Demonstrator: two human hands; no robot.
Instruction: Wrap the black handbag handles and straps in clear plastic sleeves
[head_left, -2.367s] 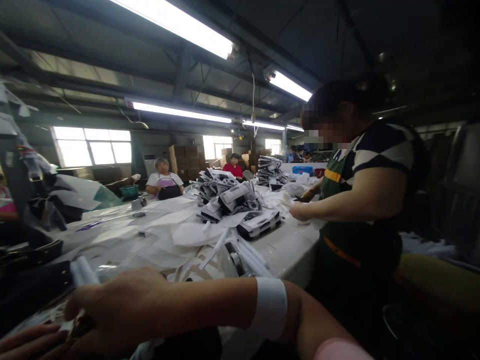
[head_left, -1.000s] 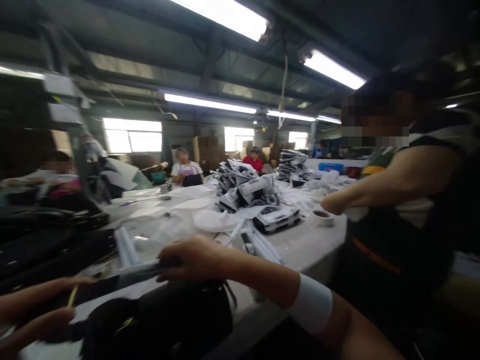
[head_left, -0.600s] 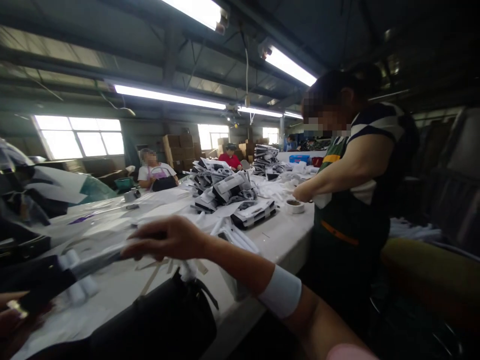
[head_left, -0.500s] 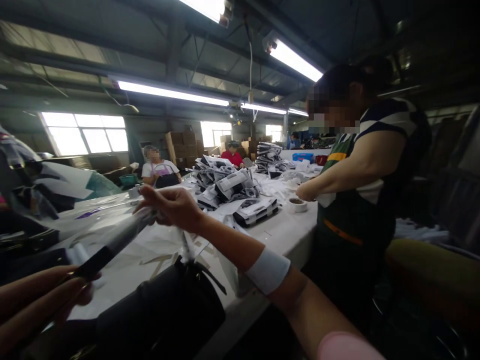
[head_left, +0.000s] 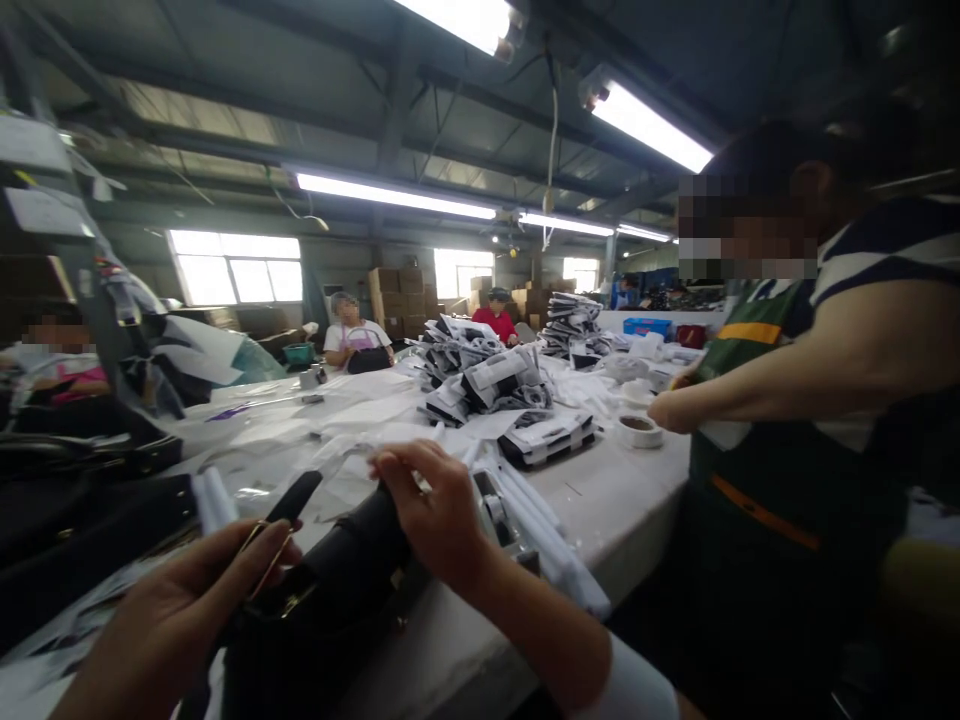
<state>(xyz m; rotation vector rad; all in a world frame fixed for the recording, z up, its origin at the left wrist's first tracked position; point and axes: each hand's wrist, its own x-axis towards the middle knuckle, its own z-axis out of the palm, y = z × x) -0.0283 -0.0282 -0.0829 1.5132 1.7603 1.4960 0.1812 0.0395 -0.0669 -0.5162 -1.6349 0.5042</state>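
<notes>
My left hand, at the lower left, is closed on a black strap with gold-coloured metal fittings. The strap's free end points up and to the right, with its dark surface bare. My right hand is closed in a pinch above the far end of a black handbag. A wisp of clear plastic film trails left from its fingertips. The handbag lies on the table below both hands and has gold-coloured hardware. My left hand and forearm hide part of it.
White wrapped bundles are heaped mid-table, beside a flat wrapped piece and a tape roll. White tubes lie right of my right hand. Black bags are at left. A co-worker in a green apron stands at right.
My right hand drew film up along the strap, away from my left hand, then came down to the handbag's far end. The strap's end now shows bare. The view has swung left.
</notes>
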